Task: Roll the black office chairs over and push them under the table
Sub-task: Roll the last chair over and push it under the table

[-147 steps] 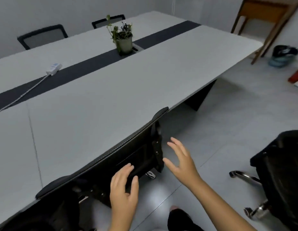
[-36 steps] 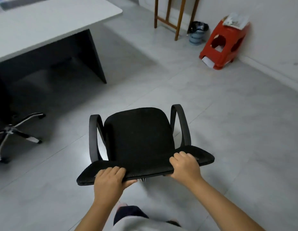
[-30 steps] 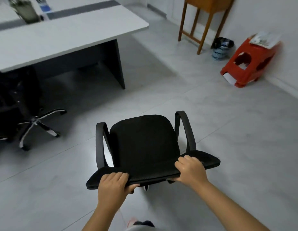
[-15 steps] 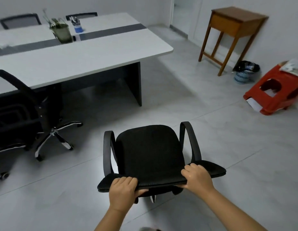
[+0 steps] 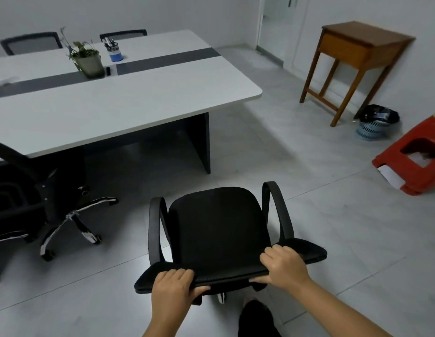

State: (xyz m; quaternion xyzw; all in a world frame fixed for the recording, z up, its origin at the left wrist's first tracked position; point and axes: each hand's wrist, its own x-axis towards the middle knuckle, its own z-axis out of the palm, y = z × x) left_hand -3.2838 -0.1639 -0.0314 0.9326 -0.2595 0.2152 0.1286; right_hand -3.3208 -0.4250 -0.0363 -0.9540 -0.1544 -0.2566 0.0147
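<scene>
Chair (image 5: 218, 229) on open floor, short of surface (image 5: 129, 103); left hand (image 5: 171, 289) and right hand (image 5: 283, 267) grip backrest top; neighbouring chair (image 5: 24, 198) partly tucked; push-in pending.

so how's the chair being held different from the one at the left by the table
The held chair stands out on open floor; the left chair sits at the table edge. The left hand and right hand grip the held chair's backrest; nothing touches the left chair, whose wheeled base shows. Both are black.
</scene>
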